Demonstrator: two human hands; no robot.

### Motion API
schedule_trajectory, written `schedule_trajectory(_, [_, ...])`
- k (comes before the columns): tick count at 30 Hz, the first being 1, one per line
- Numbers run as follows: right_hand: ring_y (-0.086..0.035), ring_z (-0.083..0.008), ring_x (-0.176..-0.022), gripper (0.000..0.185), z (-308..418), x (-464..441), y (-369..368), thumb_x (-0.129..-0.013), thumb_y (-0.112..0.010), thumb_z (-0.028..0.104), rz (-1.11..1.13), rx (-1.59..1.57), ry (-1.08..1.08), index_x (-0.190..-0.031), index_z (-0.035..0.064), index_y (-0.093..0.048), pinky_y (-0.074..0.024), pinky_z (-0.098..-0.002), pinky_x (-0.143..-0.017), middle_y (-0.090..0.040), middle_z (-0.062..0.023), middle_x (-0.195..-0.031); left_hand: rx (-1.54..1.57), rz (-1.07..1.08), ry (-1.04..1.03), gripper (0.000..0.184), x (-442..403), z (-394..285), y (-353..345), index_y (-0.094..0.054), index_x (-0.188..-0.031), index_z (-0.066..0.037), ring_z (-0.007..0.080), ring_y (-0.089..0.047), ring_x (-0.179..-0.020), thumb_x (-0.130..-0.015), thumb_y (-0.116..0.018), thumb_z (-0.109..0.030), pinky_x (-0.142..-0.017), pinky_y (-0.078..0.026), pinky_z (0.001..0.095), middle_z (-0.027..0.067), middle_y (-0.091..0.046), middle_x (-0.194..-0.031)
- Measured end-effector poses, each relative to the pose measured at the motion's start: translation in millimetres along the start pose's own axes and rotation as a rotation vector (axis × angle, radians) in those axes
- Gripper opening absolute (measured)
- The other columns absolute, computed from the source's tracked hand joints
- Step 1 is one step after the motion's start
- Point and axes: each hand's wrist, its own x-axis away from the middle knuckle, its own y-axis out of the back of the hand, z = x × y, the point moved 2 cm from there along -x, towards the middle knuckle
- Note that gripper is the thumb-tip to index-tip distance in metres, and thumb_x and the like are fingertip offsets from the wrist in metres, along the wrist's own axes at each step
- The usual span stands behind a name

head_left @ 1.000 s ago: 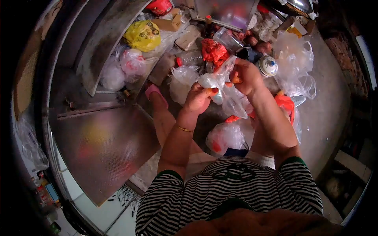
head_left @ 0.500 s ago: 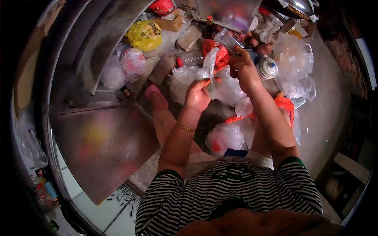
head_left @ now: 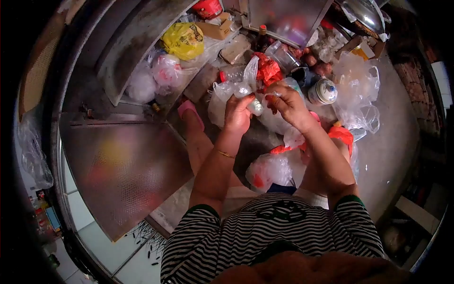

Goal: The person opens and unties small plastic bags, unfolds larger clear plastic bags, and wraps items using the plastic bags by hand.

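A bunched clear plastic bag (head_left: 256, 107) is gripped in my left hand (head_left: 238, 115), its shiny crumpled part showing past the thumb. Close by on the right, my right hand (head_left: 289, 105) has its fingers bent into a pinch. A whitish bit shows at those fingertips, too small to make out. Beneath both hands lie whitish plastic bags (head_left: 219, 105). Just beyond them are a red plastic bag (head_left: 268, 69) and a clear bottle with a red cap (head_left: 232, 74). A white lidded jar (head_left: 323, 91) stands right of my right hand.
A yellow bag (head_left: 183, 41) and knotted clear bags (head_left: 165, 73) lie at the left on a ledge. Large clear bags (head_left: 354, 90) spread over the floor at right. An open cabinet door (head_left: 127, 165) juts out at left. Onions (head_left: 323, 69) and a metal lid (head_left: 362, 16) are farther back.
My right hand has come down and closer to the left hand. The plastic in my left hand, stretched upward before, is now more bunched. The view has shifted slightly.
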Motion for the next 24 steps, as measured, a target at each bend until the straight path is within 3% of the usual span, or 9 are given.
schedule_trajectory(3, [-0.054,-0.0206,-0.077,0.012,-1,0,1,-0.085,-0.052,0.007,-0.006,-0.100,-0.117,-0.092,0.0003,-0.058,-0.0439,-0.0303,-0.069,-0.053,-0.0110,-0.083,-0.172,-0.036,0.012,0.022,1,5,3,-0.058,-0.101,-0.004,0.0132,-0.057,-0.088,-0.079,-0.055,-0.004,-0.080,-0.044,0.0277,0.0031,-0.060,-0.095])
schedule_trajectory(6, [-0.056,-0.0175,-0.072,0.011,-8,0,1,-0.085,-0.053,0.008,-0.029,-0.118,-0.141,-0.090,-0.0007,-0.058,-0.0444,-0.0285,-0.064,-0.054,-0.0095,-0.081,-0.211,0.092,-0.051,0.022,2,8,-5,-0.059,-0.101,-0.005,0.0109,-0.056,-0.087,-0.080,-0.055,-0.004,-0.079,-0.044,0.0265,0.0008,-0.060,-0.094])
schedule_trajectory(9, [-0.055,-0.0147,-0.068,0.012,-18,0,2,-0.085,-0.054,0.008,-0.080,-0.225,-0.221,-0.090,-0.0013,-0.059,-0.0445,-0.0274,-0.061,-0.055,-0.0077,-0.080,-0.286,0.210,0.021,0.023,0,15,-1,-0.058,-0.103,-0.004,0.0104,-0.056,-0.088,-0.080,-0.054,-0.002,-0.080,-0.044,0.0264,0.0005,-0.061,-0.094])
schedule_trajectory(15, [-0.054,-0.0107,-0.064,0.010,-20,1,7,-0.085,-0.054,0.007,-0.105,-0.228,-0.281,-0.089,0.0016,-0.061,-0.0444,-0.0254,-0.056,-0.057,-0.0037,-0.078,-0.349,0.301,0.062,0.024,5,16,-10,-0.057,-0.106,-0.002,0.0120,-0.057,-0.090,-0.082,-0.051,-0.002,-0.082,-0.044,0.0267,0.0030,-0.061,-0.097])
schedule_trajectory(22, [-0.053,-0.0101,-0.061,0.007,-12,-2,2,-0.084,-0.051,0.001,-0.230,-0.473,-0.332,-0.086,0.0032,-0.057,-0.0441,-0.0241,-0.052,-0.056,-0.0026,-0.074,-0.255,0.265,0.112,0.027,8,15,-14,-0.054,-0.110,-0.001,0.0162,-0.058,-0.091,-0.084,-0.050,-0.003,-0.079,-0.047,0.0305,0.0067,-0.060,-0.101])
schedule_trajectory(24, [-0.054,-0.0106,-0.061,0.009,-12,-2,1,-0.082,-0.051,-0.003,-0.237,-0.393,-0.305,-0.086,0.0030,-0.057,-0.0450,-0.0246,-0.052,-0.055,-0.0028,-0.075,-0.190,0.249,0.124,0.028,8,15,-13,-0.054,-0.111,-0.001,0.0167,-0.058,-0.091,-0.083,-0.051,-0.004,-0.079,-0.047,0.0315,0.0072,-0.059,-0.103])
